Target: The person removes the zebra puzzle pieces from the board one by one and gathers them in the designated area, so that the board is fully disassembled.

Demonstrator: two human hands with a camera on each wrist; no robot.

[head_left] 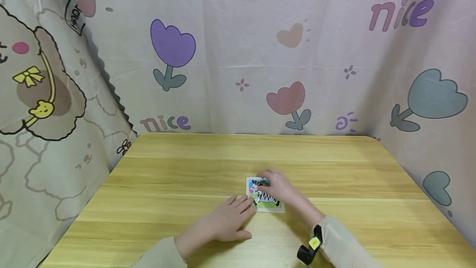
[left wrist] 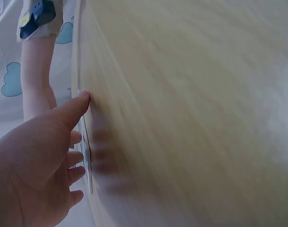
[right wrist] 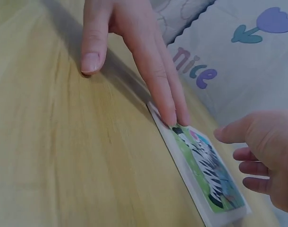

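A small white-bordered picture card (head_left: 267,204) with a cartoon zebra on green and blue lies flat on the table. My left hand (head_left: 231,220) is at its near left edge, fingers straight, and in the right wrist view two fingertips touch the card's border. Over the far right part of the card is my right hand (head_left: 279,186), its fingers loosely bent. In the right wrist view nothing shows between the right thumb and fingers (right wrist: 257,168), which are beside the card's far side. The left wrist view shows the card (left wrist: 88,163) almost edge-on.
The light wood-grain table (head_left: 178,177) reaches back to a printed curtain (head_left: 230,44) with flowers and lettering. Another curtain (head_left: 89,144) hangs along the left side. A black strap with a small device (head_left: 308,251) is on the right wrist.
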